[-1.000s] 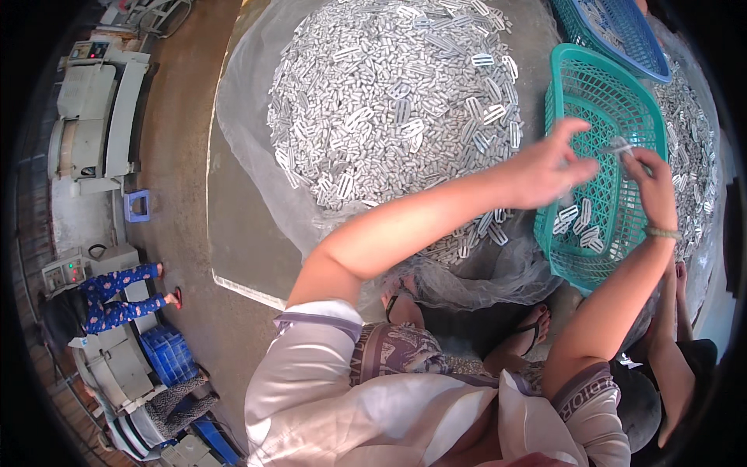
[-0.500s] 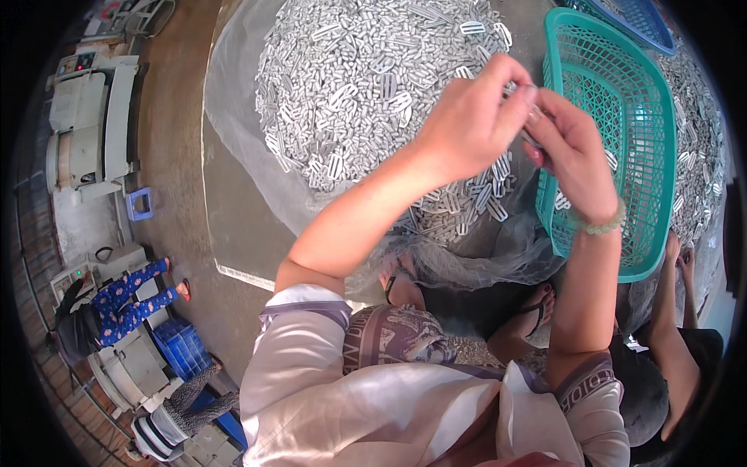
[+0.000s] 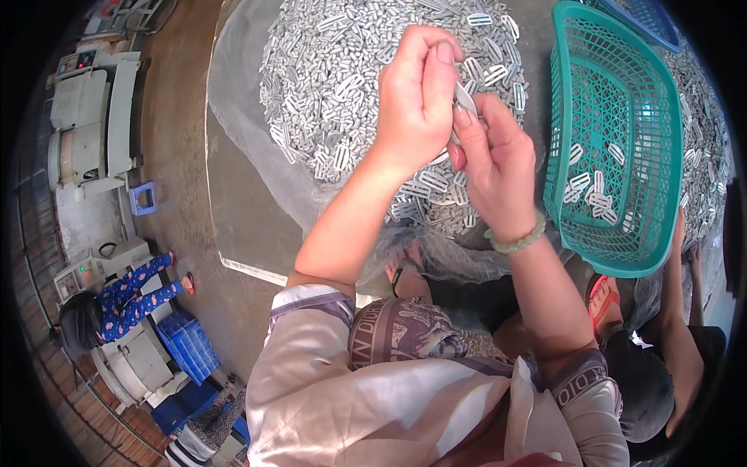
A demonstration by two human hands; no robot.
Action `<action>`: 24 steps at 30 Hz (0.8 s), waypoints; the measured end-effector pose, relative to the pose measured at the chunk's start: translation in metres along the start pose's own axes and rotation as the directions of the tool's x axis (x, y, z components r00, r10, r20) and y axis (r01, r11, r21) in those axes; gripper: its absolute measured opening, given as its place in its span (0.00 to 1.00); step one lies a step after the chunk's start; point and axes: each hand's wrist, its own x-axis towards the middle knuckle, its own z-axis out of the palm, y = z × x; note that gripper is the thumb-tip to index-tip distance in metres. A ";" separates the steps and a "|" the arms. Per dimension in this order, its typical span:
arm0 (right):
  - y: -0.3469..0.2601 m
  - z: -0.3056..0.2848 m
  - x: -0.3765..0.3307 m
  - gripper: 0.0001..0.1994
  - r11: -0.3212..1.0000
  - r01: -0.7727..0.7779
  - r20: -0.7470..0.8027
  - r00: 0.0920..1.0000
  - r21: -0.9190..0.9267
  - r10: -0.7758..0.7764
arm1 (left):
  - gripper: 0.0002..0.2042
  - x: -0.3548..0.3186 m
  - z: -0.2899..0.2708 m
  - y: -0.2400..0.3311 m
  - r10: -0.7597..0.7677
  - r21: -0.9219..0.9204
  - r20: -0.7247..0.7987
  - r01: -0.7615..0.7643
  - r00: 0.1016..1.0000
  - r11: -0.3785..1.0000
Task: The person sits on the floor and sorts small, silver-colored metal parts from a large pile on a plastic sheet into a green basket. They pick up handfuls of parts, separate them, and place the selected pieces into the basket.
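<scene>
Over the heap of small grey metal pieces [image 3: 327, 86], my two hands meet. My right hand [image 3: 502, 159], with a pale green bead bracelet, pinches a flat, shiny metal piece [image 3: 464, 99], perhaps a slotted slider buckle, between thumb and fingers. Against that piece rests my left hand [image 3: 416, 97], closed, its thumb pressed to the curled index finger; what lies in its grip is hidden. Slotted metal slider buckles [image 3: 432, 181] are scattered through the heap. To the right, a green plastic basket [image 3: 554, 132] has several such buckles on its bottom.
Clear sheeting [image 3: 249, 140] lies under the heap. Behind the green basket stands a blue basket [image 3: 642, 19]. A second metal heap [image 3: 696, 148] and another person's arm [image 3: 681, 335] are at the right. Machines [image 3: 78, 117] and two people are at the left; a blue crate [image 3: 187, 346] stands there.
Both hands have moved left, from the green basket's edge to over the heap. The buckles in the basket, partly covered by my right hand before, now show. The whole view has shifted slightly.
</scene>
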 end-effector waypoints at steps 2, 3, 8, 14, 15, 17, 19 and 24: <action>0.015 -0.031 0.004 0.07 0.955 0.006 -0.084 0.996 -0.297 -0.033 | 0.06 0.011 -0.035 -0.009 -0.056 0.132 -0.099 0.069 0.994 0.989; 0.021 -0.059 0.014 0.10 0.995 -0.103 -0.241 0.965 -0.001 0.100 | 0.07 0.019 -0.065 -0.011 -0.164 0.187 -0.186 0.199 0.969 0.962; -0.023 -0.190 0.041 0.17 0.963 -0.220 0.042 0.976 0.155 0.216 | 0.10 -0.050 -0.045 -0.048 -0.527 0.260 0.397 0.459 0.752 0.850; -0.008 -0.139 0.037 0.19 0.940 -0.271 0.149 0.958 0.209 0.244 | 0.13 -0.064 0.038 -0.032 -0.496 0.075 0.802 0.767 0.334 0.638; -0.004 -0.138 0.035 0.19 0.925 -0.286 0.156 0.955 0.248 0.253 | 0.13 -0.058 0.047 -0.029 -0.488 0.064 0.807 0.773 0.332 0.632; -0.002 -0.138 0.035 0.19 0.900 -0.308 0.182 0.948 0.309 0.262 | 0.14 -0.047 0.060 -0.024 -0.479 0.049 0.816 0.788 0.323 0.614; -0.001 -0.138 0.035 0.18 0.879 -0.324 0.215 0.941 0.351 0.262 | 0.13 -0.044 0.070 -0.018 -0.471 0.070 0.803 0.728 0.365 0.682; 0.015 -0.143 0.038 0.09 0.927 -0.297 -0.012 0.951 0.227 0.308 | 0.28 -0.051 0.094 -0.001 -0.275 0.000 0.849 0.520 0.451 0.854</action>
